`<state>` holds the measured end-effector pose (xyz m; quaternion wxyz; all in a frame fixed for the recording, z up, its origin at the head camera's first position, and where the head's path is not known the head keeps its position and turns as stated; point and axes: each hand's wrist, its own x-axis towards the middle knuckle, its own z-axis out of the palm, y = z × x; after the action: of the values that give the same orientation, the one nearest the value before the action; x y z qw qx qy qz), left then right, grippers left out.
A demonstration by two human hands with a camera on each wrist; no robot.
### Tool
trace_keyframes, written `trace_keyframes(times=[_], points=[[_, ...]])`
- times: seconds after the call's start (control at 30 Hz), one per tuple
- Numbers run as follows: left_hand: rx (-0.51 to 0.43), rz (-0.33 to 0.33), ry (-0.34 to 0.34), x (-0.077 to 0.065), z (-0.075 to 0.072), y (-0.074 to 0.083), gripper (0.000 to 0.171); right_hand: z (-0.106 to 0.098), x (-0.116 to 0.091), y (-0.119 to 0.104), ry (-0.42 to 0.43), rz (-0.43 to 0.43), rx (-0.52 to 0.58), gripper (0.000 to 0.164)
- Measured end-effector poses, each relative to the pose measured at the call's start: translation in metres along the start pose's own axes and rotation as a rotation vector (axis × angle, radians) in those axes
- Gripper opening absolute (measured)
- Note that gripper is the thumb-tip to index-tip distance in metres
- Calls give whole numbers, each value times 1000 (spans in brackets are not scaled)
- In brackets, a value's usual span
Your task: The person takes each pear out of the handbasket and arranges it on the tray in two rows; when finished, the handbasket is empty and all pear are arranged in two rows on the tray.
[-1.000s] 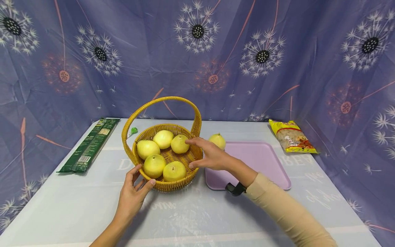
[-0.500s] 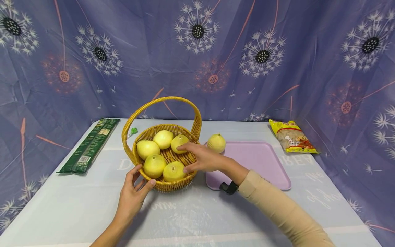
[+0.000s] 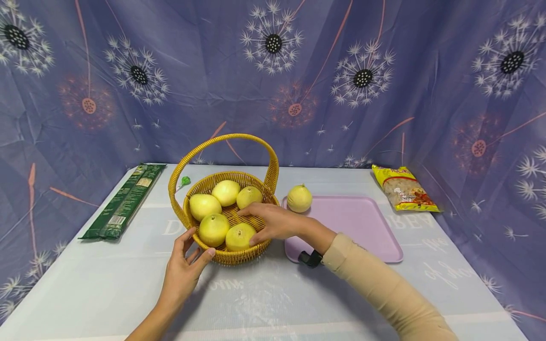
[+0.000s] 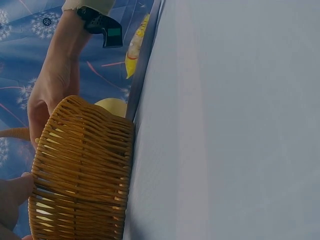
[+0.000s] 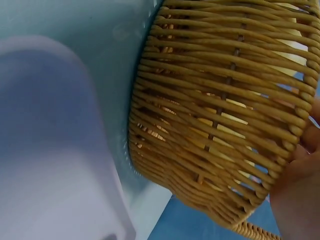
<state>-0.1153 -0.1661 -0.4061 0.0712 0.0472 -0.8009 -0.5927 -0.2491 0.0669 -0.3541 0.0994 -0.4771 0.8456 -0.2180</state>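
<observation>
Right hand (image 3: 273, 221) spread beside basket's (image 3: 239, 258) 5-o'clock fruit (image 3: 239, 236): probably firm, smooth, weighty; cup its sides. Left hand (image 3: 183, 265) grips rim, 8 o'clock.

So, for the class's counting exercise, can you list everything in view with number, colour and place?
Wicker basket: 1, golden yellow, left of the tray
Round fruits in the basket: 5 visible, yellow-green
Lone fruit: 1, yellow-green, tray's far-left corner
Tray: 1, lilac, right of the basket
Long packaging: one or two packs, unclear; green, far left
Small item: 1, green, behind the basket, unidentifiable
Food bag: 1, mostly yellow, far right
Table: 1, whitish, beneath everything
Dandelion-print curtain: purple-blue, backdrop
Wrist device: 1, black, right wrist
Sleeve: 1, beige, right arm
Left hand: 1, basket's near-left rim
Right hand: 1, over basket's right side
</observation>
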Motion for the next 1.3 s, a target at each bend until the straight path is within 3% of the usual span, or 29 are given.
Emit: trace_keyframes(times=[0.63,1.3], points=[[-13,-11,-1,0,1,1,78,5,11,-3,-81,5,-88,72],[-11,-23,2,0,1,3,79,5,21,-2,-189,-8,-11,66]])
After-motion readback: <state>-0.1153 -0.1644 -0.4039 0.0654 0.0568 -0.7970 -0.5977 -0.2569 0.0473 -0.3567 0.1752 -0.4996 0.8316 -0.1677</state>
